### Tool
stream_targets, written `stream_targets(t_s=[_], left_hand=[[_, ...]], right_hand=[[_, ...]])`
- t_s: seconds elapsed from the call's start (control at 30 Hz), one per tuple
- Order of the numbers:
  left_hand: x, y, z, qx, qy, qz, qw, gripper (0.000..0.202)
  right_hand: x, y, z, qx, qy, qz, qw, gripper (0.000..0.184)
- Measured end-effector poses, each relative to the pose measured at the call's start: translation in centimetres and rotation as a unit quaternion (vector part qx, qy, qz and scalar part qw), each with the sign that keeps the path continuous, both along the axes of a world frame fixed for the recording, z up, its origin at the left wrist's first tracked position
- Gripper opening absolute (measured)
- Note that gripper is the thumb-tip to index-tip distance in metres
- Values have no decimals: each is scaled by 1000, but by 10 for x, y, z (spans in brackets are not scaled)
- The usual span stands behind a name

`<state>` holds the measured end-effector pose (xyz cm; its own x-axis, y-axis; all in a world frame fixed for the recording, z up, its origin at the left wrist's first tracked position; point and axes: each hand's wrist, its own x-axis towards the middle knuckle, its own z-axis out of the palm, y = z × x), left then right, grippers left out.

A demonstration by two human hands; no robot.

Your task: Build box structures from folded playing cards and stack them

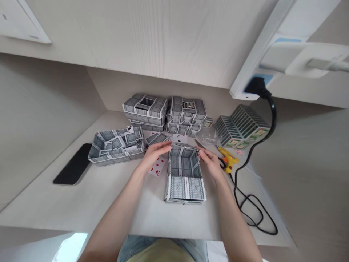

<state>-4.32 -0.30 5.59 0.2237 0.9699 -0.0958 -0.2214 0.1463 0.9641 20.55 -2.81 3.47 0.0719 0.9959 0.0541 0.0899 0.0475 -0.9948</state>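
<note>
Sitting on the surface [174, 222], a long box made of playing cards [186, 187] takes up the space between the person's two hands. Its walls are grey-and-white patterned card backs edged in white, laid side by side with the joins showing. The near part is roofed over by a pair of card backs set next to each other, with a thin dark gap along their near edge; the far part is open on top, showing patterned inner walls.

The left hand [156, 154] grips the box at its far left corner, fingers reaching to the rim, while the right hand [211, 162] grips the far right corner with its fingertips on the edge. The roofed part lies closer to the body than either hand, well clear of the fingers. A loose five of diamonds [157, 167] lies just beside the box, near the left hand; a yellow glue gun [229, 160] rests near the right.
</note>
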Motion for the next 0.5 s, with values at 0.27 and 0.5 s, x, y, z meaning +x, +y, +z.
stream_targets(t_s=[0.27, 0.5], left_hand=[[-2, 2, 0, -21, -10, -18, 1000, 47], [2, 1, 3, -60, -55, -19, 997, 46]], right_hand=[[-1, -1, 2, -11, 8, 1, 1000, 42], [-1, -1, 1, -5, -12, 1, 1000, 46]])
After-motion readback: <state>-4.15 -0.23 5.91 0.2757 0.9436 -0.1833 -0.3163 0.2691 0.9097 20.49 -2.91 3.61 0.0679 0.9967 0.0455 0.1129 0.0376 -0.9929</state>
